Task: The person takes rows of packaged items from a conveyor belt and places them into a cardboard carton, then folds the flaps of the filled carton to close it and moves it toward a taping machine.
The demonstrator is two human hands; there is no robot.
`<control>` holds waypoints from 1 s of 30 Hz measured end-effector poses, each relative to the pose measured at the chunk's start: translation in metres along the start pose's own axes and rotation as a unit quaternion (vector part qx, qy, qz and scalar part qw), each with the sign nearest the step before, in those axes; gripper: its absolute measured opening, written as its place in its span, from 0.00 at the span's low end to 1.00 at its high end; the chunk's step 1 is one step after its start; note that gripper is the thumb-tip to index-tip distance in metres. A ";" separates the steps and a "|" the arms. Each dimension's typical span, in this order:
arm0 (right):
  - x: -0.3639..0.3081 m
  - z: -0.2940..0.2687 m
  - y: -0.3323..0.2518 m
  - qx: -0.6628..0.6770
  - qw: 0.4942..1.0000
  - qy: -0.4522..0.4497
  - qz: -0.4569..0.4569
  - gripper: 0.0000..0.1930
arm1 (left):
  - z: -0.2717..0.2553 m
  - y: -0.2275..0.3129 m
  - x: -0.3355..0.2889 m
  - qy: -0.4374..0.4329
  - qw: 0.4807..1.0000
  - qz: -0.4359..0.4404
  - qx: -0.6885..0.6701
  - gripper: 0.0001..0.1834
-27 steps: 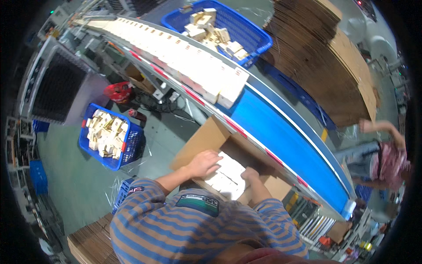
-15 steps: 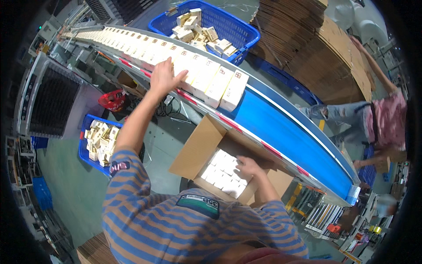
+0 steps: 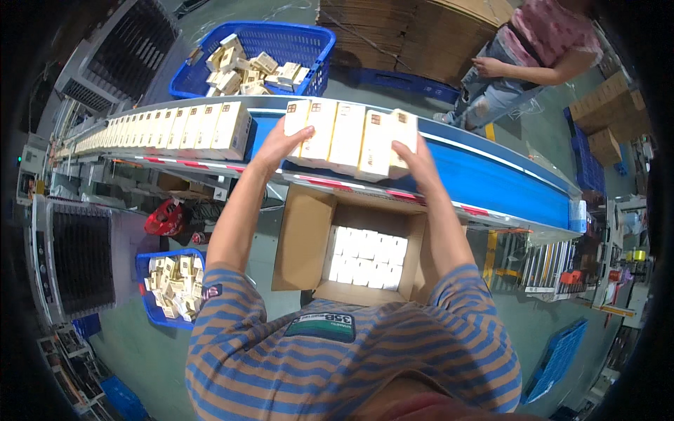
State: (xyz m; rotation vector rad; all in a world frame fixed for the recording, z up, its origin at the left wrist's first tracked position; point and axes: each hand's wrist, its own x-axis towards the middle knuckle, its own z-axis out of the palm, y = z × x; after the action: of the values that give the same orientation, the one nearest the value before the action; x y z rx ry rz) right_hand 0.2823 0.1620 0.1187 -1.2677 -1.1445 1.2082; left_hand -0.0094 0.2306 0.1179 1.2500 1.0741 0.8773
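A row of several white and cream small boxes (image 3: pixel 345 133) stands over the blue conveyor belt (image 3: pixel 484 179), squeezed between my two hands. My left hand (image 3: pixel 282 146) presses on the row's left end, its thumb on the near face. At the right end my right hand (image 3: pixel 415 163) grips the last box, thumb in front. Whether the row is lifted off the belt I cannot tell. Just below, an open cardboard carton (image 3: pixel 303 242) holds rows of white boxes. Farther left on the conveyor, a long line of like boxes (image 3: pixel 203 130) stands packed together.
Behind the conveyor is a blue basket (image 3: pixel 319 52) of loose boxes; another blue basket (image 3: pixel 149 302) sits on the floor at left, near a red container (image 3: pixel 165 217). A person (image 3: pixel 540 52) stands beyond the belt at right, by stacked cardboard (image 3: pixel 379 35).
My right hand has left the carton and come up to the row's right end. A group of boxes is now parted from the line, between both hands. My view has turned.
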 end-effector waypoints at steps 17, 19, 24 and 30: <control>-0.168 -0.008 0.132 -0.569 0.820 -0.057 0.008 0.52 | 0.140 -0.131 -0.128 -0.225 0.760 0.031 0.609 0.54; -0.161 -0.009 0.130 -0.616 0.767 -0.171 0.051 0.53 | 0.151 -0.130 -0.132 -0.257 0.719 0.006 0.646 0.55; -0.098 -0.022 0.166 -0.492 0.763 -0.344 0.239 0.51 | 0.152 -0.147 -0.081 -0.369 0.726 -0.094 0.573 0.53; -0.067 -0.004 0.115 -0.465 0.805 -0.310 0.202 0.45 | 0.143 -0.250 -0.019 -0.389 0.812 0.054 0.432 0.45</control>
State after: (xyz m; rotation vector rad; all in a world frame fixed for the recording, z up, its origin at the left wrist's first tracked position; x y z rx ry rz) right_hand 0.2824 0.0888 0.0076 -1.9840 -2.2066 1.4844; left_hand 0.1099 0.1375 -0.1282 2.1798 0.6990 -0.1775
